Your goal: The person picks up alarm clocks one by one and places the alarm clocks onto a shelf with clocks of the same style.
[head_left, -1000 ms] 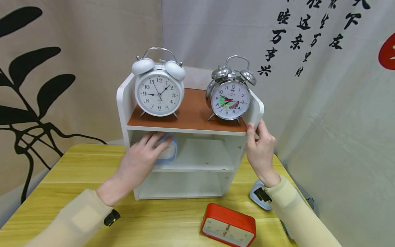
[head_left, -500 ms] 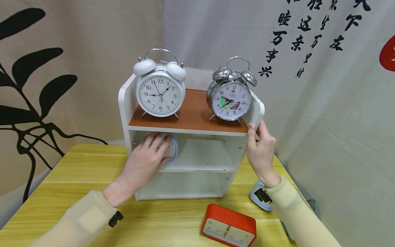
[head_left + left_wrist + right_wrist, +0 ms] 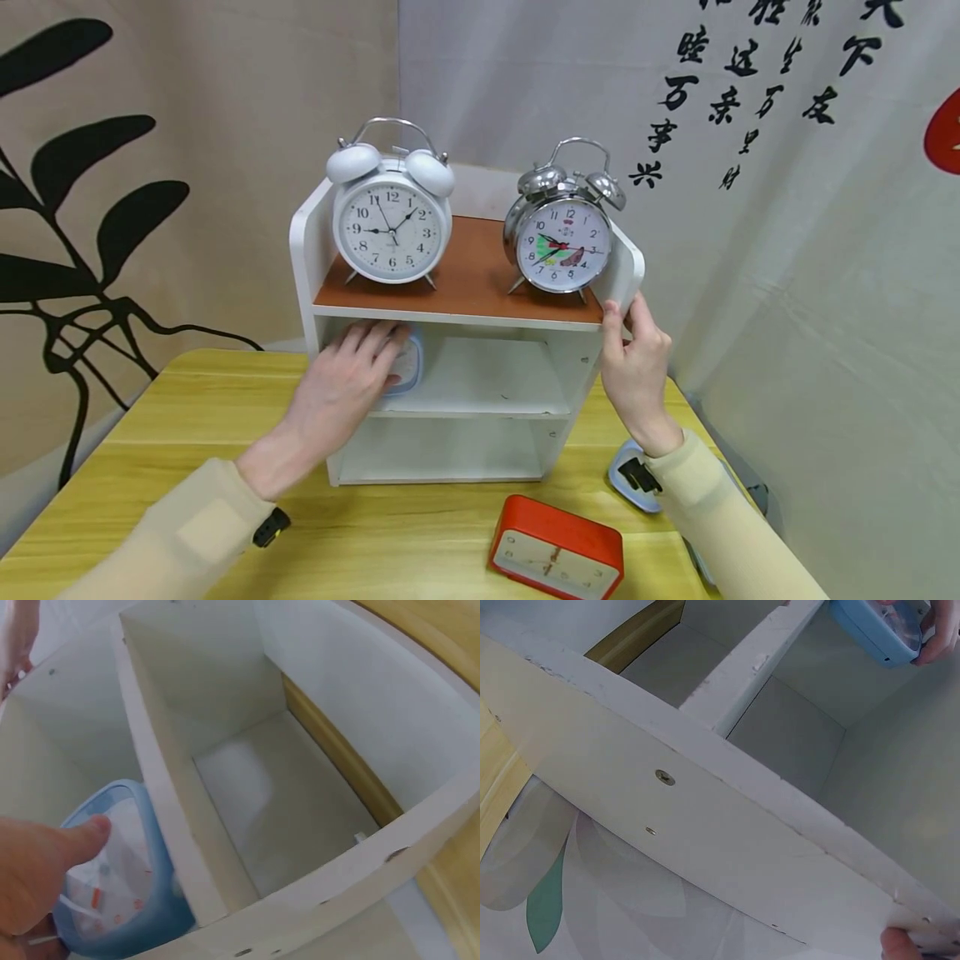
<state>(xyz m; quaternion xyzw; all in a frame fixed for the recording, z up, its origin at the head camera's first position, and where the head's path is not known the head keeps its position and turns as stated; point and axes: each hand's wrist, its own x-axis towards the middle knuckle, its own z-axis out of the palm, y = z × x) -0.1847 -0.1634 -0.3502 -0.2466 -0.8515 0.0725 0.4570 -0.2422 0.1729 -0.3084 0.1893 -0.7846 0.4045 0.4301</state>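
A small light blue clock [image 3: 411,367] stands at the left end of the middle compartment of a white shelf unit [image 3: 472,414]. My left hand [image 3: 341,375] grips it from the left and covers much of it. In the left wrist view the thumb lies across the face of the clock [image 3: 124,855], whose base is by the dividing board. My right hand [image 3: 636,358] pinches the front edge of the unit's right side panel, just below the top shelf. On the brown top stand a white twin-bell alarm clock [image 3: 392,232] at left and a silver twin-bell alarm clock [image 3: 564,244] at right.
A red box-shaped clock [image 3: 557,546] lies on the yellow wood-grain table [image 3: 405,533] in front of the unit. Another light blue object [image 3: 628,471] sits at right, partly hidden by my right forearm. Cloth backdrops [image 3: 810,275] hang close behind and to the right.
My left hand and the blue clock shifted slightly right, then back left and a little deeper into the compartment. My right hand keeps its hold on the side panel.
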